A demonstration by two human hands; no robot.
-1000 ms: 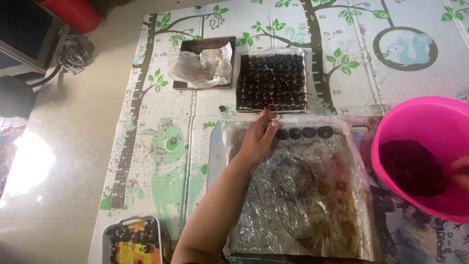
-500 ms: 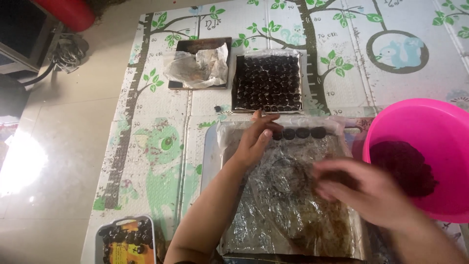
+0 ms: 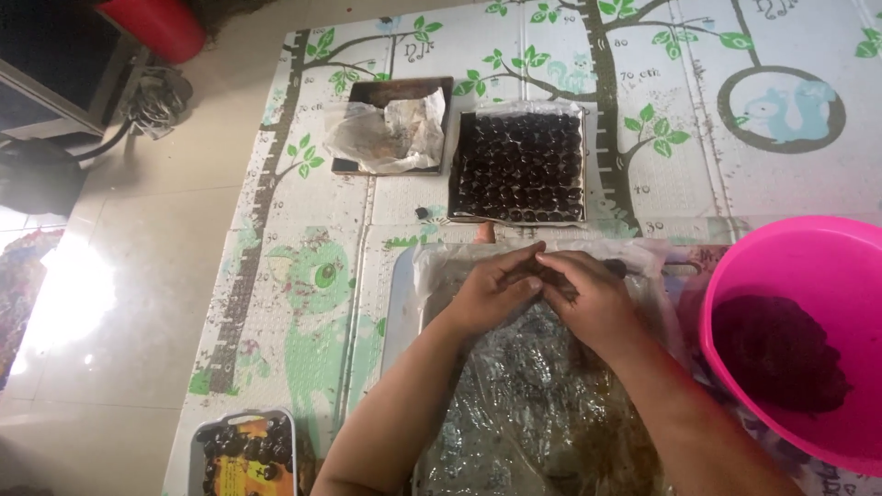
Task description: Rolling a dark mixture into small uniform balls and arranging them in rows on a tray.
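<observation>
Hands meet at the far end of a plastic-lined tray point(image 3: 404, 303) on the floor mat point(image 3: 303, 303): the left hand point(image 3: 491, 294) and right hand point(image 3: 588, 298) press together, fingers curled narrow around something small and dark, though whether it is a lump of the dark paste cannot be told, since the fingers hide it. Just past them, a dark ball point(image 3: 614, 267) lies on the plastic sheet point(image 3: 533, 404). Farther off, a black tray point(image 3: 520, 165) looks packed full with rows of dark balls, so a good share seems finished. To the right, the pink bowl point(image 3: 808, 266) holds a fair heap of dark paste point(image 3: 776, 354), so I judge plenty is left. Beside the full tray sits another tray with crumpled plastic point(image 3: 390, 129).
</observation>
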